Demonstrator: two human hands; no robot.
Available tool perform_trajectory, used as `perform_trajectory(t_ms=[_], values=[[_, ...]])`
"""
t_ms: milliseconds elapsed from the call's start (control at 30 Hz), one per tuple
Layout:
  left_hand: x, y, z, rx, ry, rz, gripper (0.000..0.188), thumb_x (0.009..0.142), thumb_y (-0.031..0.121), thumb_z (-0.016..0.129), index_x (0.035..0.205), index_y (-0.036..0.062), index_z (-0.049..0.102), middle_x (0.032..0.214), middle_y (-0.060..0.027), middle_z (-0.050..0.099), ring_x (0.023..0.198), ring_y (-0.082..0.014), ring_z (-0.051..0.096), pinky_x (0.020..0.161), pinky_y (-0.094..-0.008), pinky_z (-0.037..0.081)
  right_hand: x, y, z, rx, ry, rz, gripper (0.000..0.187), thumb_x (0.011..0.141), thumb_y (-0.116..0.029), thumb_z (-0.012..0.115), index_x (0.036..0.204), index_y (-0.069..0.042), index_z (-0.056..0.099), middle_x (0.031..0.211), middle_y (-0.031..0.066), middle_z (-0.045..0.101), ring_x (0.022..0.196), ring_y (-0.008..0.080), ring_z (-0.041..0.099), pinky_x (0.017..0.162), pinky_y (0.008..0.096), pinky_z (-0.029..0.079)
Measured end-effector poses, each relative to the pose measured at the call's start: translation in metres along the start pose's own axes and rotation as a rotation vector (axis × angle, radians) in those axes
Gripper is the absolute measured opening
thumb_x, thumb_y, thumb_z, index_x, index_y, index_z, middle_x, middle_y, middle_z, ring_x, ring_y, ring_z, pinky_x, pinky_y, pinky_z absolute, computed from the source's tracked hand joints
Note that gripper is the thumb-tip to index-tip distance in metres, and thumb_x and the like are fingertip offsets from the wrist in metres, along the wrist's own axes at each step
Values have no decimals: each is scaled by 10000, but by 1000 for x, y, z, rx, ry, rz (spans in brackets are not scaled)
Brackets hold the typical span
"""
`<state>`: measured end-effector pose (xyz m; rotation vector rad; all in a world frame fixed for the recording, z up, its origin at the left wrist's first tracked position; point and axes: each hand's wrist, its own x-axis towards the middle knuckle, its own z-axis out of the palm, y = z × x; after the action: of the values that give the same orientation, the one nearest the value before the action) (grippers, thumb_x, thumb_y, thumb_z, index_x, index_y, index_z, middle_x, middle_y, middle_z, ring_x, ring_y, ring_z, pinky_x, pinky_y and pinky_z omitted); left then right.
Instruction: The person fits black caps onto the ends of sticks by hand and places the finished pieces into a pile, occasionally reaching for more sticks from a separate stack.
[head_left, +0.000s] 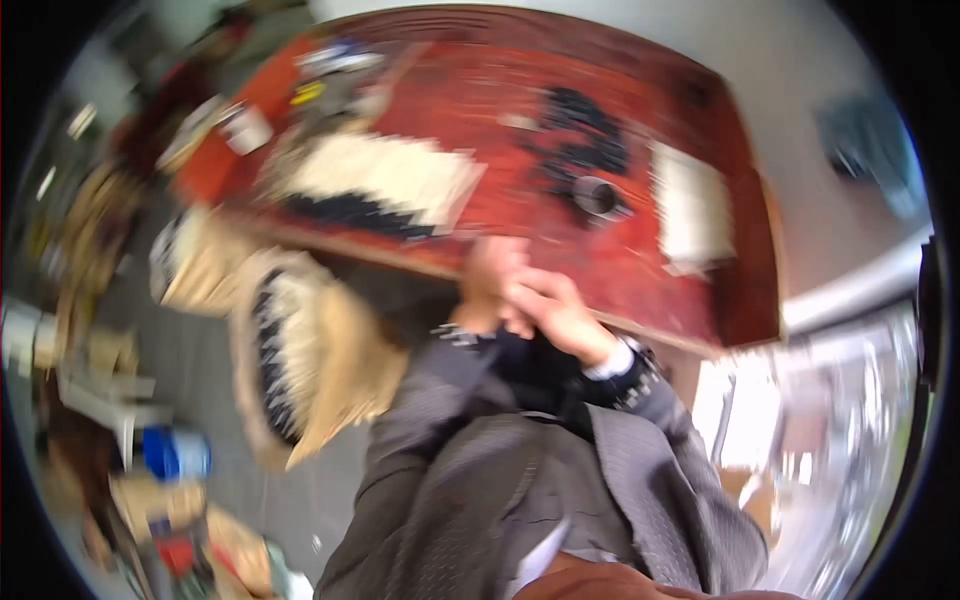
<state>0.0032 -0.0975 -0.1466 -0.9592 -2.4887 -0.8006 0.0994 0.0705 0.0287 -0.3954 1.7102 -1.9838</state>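
At red tabletop [650, 290] edge, left hand [490, 277] touches right hand [556, 308]; blurry, can't say if gripping. Pale pile [380, 172] nearby.

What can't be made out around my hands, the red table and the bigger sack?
- Head view: whether anything lies between the left hand and right hand; motion blur and overlap hide it.
- Head view: how many black pieces lie on the red table; blur merges them.
- Head view: how deep the contents of the bigger sack reach; its side hides that.
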Motion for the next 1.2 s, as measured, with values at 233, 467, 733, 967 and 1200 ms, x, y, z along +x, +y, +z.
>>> perform_trajectory(t_ms=[233,467,733,967,1200], values=[[58,82,-23,-12,222,-170,205,891,112,641,1079,35,671,989,-140,634,962,-362,582,842,-456,484,-49,-95,-124,-265,607,-244,293,1040,-284,576,1119,-11,651,805,29,668,653,89,619,541,236,483],[56,83,-24,0,220,-172,256,868,70,663,1120,21,665,952,-140,618,913,-355,578,815,-455,486,24,-78,-261,-833,756,31,300,1008,-232,540,1075,30,669,704,130,657,676,239,681,618,376,529],[65,81,-36,-317,158,-318,291,892,31,645,1181,3,641,953,-152,613,844,-306,617,771,-408,514,81,-32,-372,-1695,435,112,423,999,-357,559,1169,19,653,1000,230,713,956,375,696,841,444,537],[99,58,-41,-411,61,-442,322,892,25,644,1207,-30,604,1029,-204,593,918,-376,609,807,-436,507,119,-6,-385,-1527,578,260,394,996,-367,561,1232,-60,633,1029,221,707,996,405,671,871,459,530],[146,37,-30,-342,84,-378,357,887,28,655,1233,-30,590,1088,-211,598,999,-392,594,876,-445,495,133,-34,-340,-1505,72,74,366,1001,-335,570,1211,-41,633,984,210,708,921,357,683,805,412,541]])
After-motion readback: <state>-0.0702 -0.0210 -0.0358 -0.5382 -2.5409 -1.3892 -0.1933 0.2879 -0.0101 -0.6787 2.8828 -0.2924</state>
